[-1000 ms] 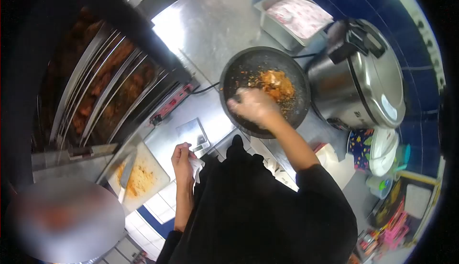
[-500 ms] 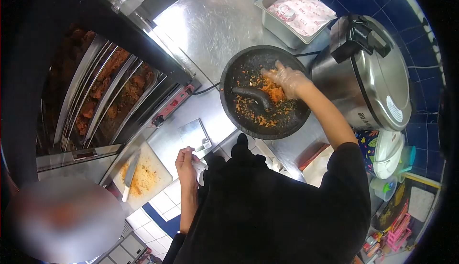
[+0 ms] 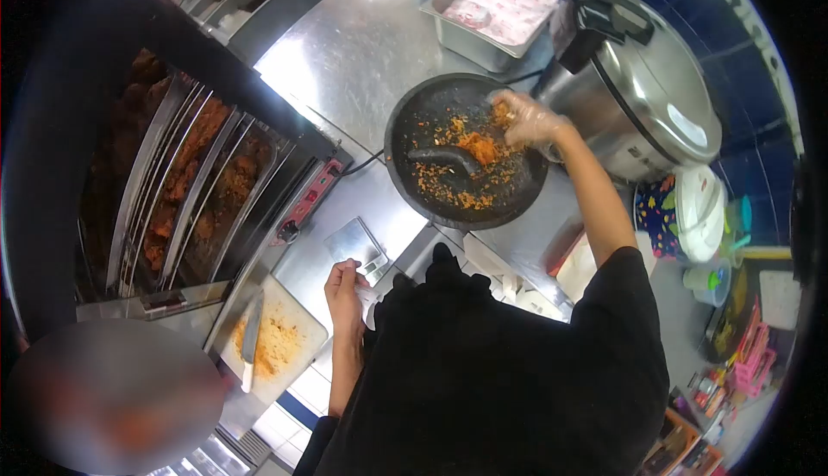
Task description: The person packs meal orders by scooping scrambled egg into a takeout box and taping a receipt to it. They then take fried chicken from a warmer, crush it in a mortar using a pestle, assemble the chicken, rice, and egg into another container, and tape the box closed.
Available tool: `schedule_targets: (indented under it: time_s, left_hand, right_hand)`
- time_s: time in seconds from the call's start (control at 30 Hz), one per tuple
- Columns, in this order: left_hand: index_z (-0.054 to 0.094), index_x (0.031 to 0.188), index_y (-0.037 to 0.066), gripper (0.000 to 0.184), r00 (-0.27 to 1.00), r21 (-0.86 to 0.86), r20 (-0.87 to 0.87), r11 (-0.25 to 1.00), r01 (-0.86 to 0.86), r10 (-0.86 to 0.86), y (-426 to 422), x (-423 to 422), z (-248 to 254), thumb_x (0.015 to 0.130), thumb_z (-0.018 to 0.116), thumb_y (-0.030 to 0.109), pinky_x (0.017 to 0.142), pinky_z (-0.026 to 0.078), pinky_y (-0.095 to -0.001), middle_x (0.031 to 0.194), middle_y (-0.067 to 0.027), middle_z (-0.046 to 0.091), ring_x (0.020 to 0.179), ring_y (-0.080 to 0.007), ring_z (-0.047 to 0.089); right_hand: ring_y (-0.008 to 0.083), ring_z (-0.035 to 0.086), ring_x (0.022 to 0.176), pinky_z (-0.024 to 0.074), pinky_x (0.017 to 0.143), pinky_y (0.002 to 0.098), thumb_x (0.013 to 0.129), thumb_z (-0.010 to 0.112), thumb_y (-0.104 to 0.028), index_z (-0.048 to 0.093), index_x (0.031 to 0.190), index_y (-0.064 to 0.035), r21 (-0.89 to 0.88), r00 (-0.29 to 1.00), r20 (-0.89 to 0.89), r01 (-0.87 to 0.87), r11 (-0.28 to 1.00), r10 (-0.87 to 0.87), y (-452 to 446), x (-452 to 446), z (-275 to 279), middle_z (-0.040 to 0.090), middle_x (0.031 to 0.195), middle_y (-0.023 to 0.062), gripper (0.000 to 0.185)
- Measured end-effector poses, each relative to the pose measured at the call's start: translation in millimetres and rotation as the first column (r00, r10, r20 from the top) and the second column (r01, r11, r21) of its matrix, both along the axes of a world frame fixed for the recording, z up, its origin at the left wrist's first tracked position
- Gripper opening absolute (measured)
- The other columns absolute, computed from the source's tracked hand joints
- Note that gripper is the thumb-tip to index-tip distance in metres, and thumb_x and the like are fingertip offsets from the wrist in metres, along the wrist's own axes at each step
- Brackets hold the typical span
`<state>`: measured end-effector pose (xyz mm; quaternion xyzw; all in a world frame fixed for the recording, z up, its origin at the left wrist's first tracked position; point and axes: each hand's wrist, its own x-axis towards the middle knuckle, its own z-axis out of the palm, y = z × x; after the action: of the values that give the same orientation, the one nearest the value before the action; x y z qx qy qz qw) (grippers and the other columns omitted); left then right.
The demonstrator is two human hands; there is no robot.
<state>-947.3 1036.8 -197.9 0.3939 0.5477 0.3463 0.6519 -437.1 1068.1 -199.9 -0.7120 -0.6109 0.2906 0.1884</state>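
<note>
A dark stone mortar [image 3: 398, 178] stands on the steel counter, with orange chopped food [image 3: 479, 147] and loose crumbs spread inside. A curved dark pestle [image 3: 442, 157] lies in it. Over the mortar's right side is my right hand [image 3: 528, 121] in a clear plastic glove, its fingers curled round a clump of the orange food. My left hand [image 3: 345, 291] is at waist height in front of me, thumb and fingers closed. Something pale and translucent shows beside its palm, too unclear to name. Just beyond that hand sits a small flat scale [image 3: 358, 247].
At left is a heated cabinet [image 3: 297, 204] with trays of browned food. A knife [image 3: 251, 338] lies on a white cutting board [image 3: 297, 357] with orange crumbs. Behind the mortar stand a metal pan [image 3: 470, 40] covered by printed paper and a large steel cooker [image 3: 630, 97].
My right hand has risen from the food toward the mortar's right rim, with some orange food in its fingers. My left hand stays about where it was. The view has shifted slightly.
</note>
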Motion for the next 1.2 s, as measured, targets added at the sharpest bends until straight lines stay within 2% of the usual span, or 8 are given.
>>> schedule_targets:
  time_s: [0.13, 0.3, 0.57, 0.7, 0.77, 0.93, 1.0, 1.2]
  left_hand:
    - [0.065, 0.098, 0.004, 0.025, 0.993, 0.033, -0.042, 0.993, 0.109, -0.108, 8, -11, -12, 0.103, 0.058, 0.027, 0.062, 0.038, -0.0235, 0.070, -0.0012, 0.056, 0.065, -0.0078, 0.050]
    - [0.065, 0.097, 0.005, 0.024, 0.973, -0.009, -0.059, 0.974, 0.225, -0.225, 9, -4, -4, 0.104, 0.057, 0.026, 0.062, 0.035, -0.0232, 0.070, -0.0001, 0.055, 0.065, -0.0071, 0.047]
    - [0.064, 0.096, 0.005, 0.021, 0.901, -0.070, 0.048, 0.899, 0.433, -0.431, 8, 10, -4, 0.103, 0.059, 0.025, 0.060, 0.039, -0.0227, 0.070, 0.0001, 0.055, 0.063, -0.0075, 0.049]
    - [0.063, 0.096, 0.006, 0.022, 0.888, -0.023, 0.056, 0.889, 0.458, -0.456, 12, 11, 5, 0.104, 0.058, 0.025, 0.058, 0.039, -0.0224, 0.069, 0.0003, 0.054, 0.062, -0.0070, 0.049]
    - [0.062, 0.096, 0.006, 0.022, 0.887, -0.030, 0.032, 0.887, 0.461, -0.460, 10, 3, 5, 0.104, 0.058, 0.025, 0.058, 0.038, -0.0221, 0.069, 0.0006, 0.054, 0.062, -0.0068, 0.048]
    - [0.064, 0.115, 0.001, 0.021, 0.851, 0.284, -0.094, 0.806, 0.520, -0.516, 1, 1, 9, 0.104, 0.057, 0.018, 0.068, 0.046, -0.0225, 0.097, -0.0068, 0.068, 0.075, -0.0095, 0.058]
    - [0.064, 0.119, 0.000, 0.025, 0.866, 0.285, -0.131, 0.819, 0.498, -0.482, -11, -4, 33, 0.104, 0.056, 0.019, 0.080, 0.047, -0.0252, 0.108, -0.0090, 0.068, 0.093, -0.0129, 0.060]
    - [0.068, 0.103, 0.000, 0.013, 0.918, 0.356, -0.346, 0.878, 0.321, -0.195, -11, -93, 27, 0.096, 0.067, 0.012, 0.080, 0.053, -0.0312, 0.110, -0.0107, 0.071, 0.099, -0.0184, 0.066]
  right_hand:
    - [0.0241, 0.056, 0.115, 0.0561, 0.085, 0.0448, 0.068, 0.075, -0.002, 0.047, 0.138, -0.0155, -0.307, 0.838, -0.431, 0.213, 0.928, -0.335, -71, -33, 81, 0.053, 0.121, 0.0128, 0.077]
    - [0.0273, 0.058, 0.104, 0.0521, 0.089, 0.0406, 0.063, 0.072, 0.003, 0.054, 0.126, -0.0111, -0.037, 0.981, 0.058, 0.185, 0.982, -0.183, -205, -64, 108, 0.058, 0.102, 0.0074, 0.067]
    - [0.0337, 0.054, 0.121, 0.0485, 0.101, 0.0442, 0.066, 0.074, 0.002, 0.058, 0.126, -0.0192, -0.566, 0.951, 0.232, 0.302, 0.767, -0.204, -313, -131, 69, 0.055, 0.122, 0.0101, 0.066]
    - [0.0339, 0.051, 0.133, 0.0431, 0.113, 0.0393, 0.070, 0.077, -0.003, 0.059, 0.136, -0.0232, -0.456, 0.939, 0.315, 0.278, 0.845, -0.139, -312, -133, 91, 0.046, 0.149, 0.0111, 0.072]
    - [0.0313, 0.055, 0.129, 0.0467, 0.108, 0.0415, 0.083, 0.072, -0.013, 0.065, 0.130, -0.0161, 0.041, 0.750, 0.574, 0.375, 0.926, -0.329, -317, -135, 111, 0.057, 0.138, 0.0099, 0.048]
    - [0.0297, 0.056, 0.129, 0.0471, 0.109, 0.0400, 0.096, 0.069, -0.037, 0.056, 0.141, -0.0123, 0.264, 0.949, -0.276, 0.228, 0.937, -0.153, -196, -242, 117, 0.059, 0.141, 0.0119, 0.053]
    - [0.0285, 0.048, 0.138, 0.0409, 0.113, 0.0406, 0.097, 0.066, -0.042, 0.046, 0.150, -0.0081, 0.040, 0.506, -0.862, 0.016, 0.999, 0.027, -155, -291, 67, 0.050, 0.150, 0.0116, 0.066]
    - [0.0272, 0.042, 0.143, 0.0382, 0.115, 0.0506, 0.100, 0.062, -0.036, 0.033, 0.155, -0.0004, -0.018, -0.248, -0.962, -0.373, 0.928, -0.118, -103, -379, -5, 0.039, 0.157, 0.0154, 0.072]
